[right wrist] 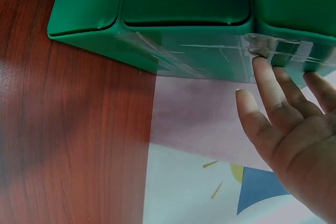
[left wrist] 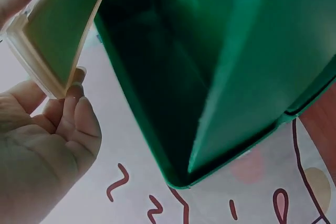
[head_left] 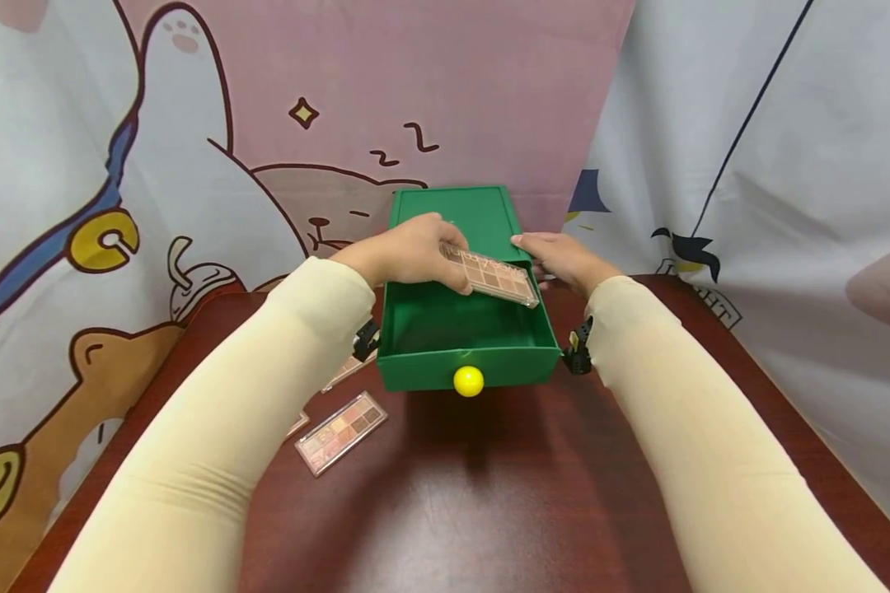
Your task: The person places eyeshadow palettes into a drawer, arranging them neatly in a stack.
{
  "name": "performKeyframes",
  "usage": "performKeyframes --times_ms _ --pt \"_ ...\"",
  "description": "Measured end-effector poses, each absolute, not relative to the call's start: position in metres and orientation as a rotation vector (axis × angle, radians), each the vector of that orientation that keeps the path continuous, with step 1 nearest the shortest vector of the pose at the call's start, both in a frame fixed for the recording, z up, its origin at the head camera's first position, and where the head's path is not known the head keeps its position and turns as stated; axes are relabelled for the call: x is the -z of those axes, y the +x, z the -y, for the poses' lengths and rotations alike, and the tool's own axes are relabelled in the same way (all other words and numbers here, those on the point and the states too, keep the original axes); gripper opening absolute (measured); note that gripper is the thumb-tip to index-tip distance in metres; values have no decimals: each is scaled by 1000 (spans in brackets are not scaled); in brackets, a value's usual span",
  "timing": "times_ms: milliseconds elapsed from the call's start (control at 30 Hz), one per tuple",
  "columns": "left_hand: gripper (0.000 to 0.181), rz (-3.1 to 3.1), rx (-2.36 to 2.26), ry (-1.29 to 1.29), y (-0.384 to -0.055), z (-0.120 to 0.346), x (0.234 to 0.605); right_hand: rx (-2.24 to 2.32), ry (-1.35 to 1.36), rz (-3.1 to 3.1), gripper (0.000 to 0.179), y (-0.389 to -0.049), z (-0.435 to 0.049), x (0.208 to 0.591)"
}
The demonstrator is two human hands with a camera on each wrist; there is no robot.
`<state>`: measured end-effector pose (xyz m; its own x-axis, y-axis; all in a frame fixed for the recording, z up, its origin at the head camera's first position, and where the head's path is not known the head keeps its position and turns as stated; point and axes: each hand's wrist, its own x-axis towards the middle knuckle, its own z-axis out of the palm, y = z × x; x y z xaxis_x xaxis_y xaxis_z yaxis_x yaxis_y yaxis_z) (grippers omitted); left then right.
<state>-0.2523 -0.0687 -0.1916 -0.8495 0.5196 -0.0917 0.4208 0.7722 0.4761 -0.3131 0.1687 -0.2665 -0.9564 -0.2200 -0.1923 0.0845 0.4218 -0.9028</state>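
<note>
My left hand (head_left: pixel 415 251) pinches an eyeshadow palette (head_left: pixel 498 278) with a clear lid, tilted above the pulled-out drawer (head_left: pixel 423 372) of a green box (head_left: pixel 469 216). In the left wrist view the thumb and fingers grip the palette (left wrist: pixel 63 35) by its edges, apart from the drawer's wall. The inside of the drawer is dark green, and a yellow ball knob (head_left: pixel 468 381) sits on its front. At the box's right side is my right hand (head_left: pixel 559 254). The right wrist view shows that hand (right wrist: pixel 299 135) with extended fingertips touching the taped green side (right wrist: pixel 194 51).
On the dark red table (head_left: pixel 445 527), left of the drawer, lies another eyeshadow palette (head_left: pixel 341 432). Two more, a second palette (head_left: pixel 348 371) and a third (head_left: pixel 297 423), are partly hidden by the left arm. A printed cartoon curtain (head_left: pixel 356 74) hangs behind the box.
</note>
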Motion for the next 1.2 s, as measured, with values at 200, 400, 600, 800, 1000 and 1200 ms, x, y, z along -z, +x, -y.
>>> performKeyframes --times_ms 200,400,600,800,1000,1200 --pt "62 -2711 -601 713 -255 65 196 1541 -123 -2392 51 -313 -170 267" --pt "64 -2687 -464 717 -256 59 197 1535 -122 -2399 49 -313 -169 267" --pt "63 -2684 -355 705 -252 51 196 1537 -106 -2396 47 -313 -169 267" --pt "66 -2694 -274 692 -248 47 199 1546 -125 -2386 46 -313 -169 266" --pt "67 -2716 -251 702 -245 49 203 1551 -145 -2372 42 -312 -168 264" --pt "70 -2721 -291 704 -243 52 206 1572 -146 -2355 37 -311 -168 266"
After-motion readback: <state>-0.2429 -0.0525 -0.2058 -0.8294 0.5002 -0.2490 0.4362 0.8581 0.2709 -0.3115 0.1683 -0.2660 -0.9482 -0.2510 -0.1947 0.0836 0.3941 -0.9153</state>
